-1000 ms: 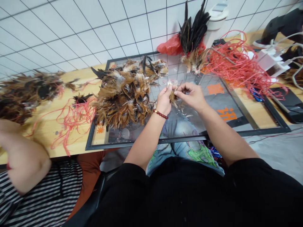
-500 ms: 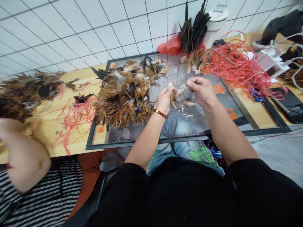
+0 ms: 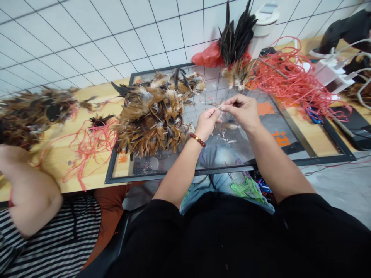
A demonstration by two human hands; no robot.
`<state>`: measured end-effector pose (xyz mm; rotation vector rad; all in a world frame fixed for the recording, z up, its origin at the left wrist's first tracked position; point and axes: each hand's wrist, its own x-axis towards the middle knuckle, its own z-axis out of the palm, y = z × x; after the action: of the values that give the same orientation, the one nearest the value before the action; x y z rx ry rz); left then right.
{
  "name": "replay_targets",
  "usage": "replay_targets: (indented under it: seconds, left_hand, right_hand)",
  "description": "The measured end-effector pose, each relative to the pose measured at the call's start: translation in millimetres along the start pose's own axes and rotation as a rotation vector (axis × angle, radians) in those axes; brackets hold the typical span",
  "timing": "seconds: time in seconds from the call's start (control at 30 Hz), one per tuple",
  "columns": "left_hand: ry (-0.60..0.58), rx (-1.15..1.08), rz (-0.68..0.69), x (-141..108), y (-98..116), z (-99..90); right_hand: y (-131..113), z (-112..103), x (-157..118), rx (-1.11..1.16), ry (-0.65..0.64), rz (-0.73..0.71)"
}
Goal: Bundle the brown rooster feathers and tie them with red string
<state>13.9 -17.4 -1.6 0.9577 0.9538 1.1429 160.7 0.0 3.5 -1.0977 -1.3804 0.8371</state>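
Observation:
My left hand [image 3: 207,122], with a beaded bracelet [image 3: 197,140] at the wrist, is pinched on a small feather piece [image 3: 219,110] whose details are mostly hidden by the fingers. Against it, the closed thumb and forefinger of my right hand [image 3: 241,111] meet at the same piece. A large heap of brown feathers [image 3: 156,116] lies to the left of my hands on the dark-framed glass panel [image 3: 185,173]. Behind my hands are a bunch of brown feathers [image 3: 238,75] and long black feathers [image 3: 235,38] on a red bag [image 3: 207,57]. Loose feather bits lie below my fingers.
Pink string [image 3: 301,81] is piled at the right, with blue scissors [image 3: 313,116] beside it. More pink string [image 3: 92,144] and feathers [image 3: 43,112] lie at the left, near a co-worker's arm [image 3: 34,189]. A white container [image 3: 265,23] stands at the back.
My right hand has moved left and my left hand slightly right, so their fingertips now meet. The feather piece is now mostly covered by the fingers.

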Motion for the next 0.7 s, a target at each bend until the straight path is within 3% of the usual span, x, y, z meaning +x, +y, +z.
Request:
replay_targets:
  seconds: [0.17, 0.27, 0.47, 0.7]
  left_hand:
    - [0.023, -0.018, 0.018, -1.6, 2.7, 1.9]
    - [0.013, -0.037, -0.01, -3.3, 4.3, 2.2]
    - [-0.14, -0.084, -0.099, -6.9, 6.5, 2.6]
    - [-0.116, -0.116, -0.156, -7.8, 5.5, 5.8]
  right_hand:
    - [8.2, -4.6, 8.0, 0.037, 0.115, 0.024]
    - [3.1, -5.2, 6.6, 0.089, 0.018, 0.092]
    - [-8.9, -2.5, -5.2, 0.234, -0.269, 0.134]
    - [-5.8, 2.9, -3.3, 0.152, -0.232, 0.084]
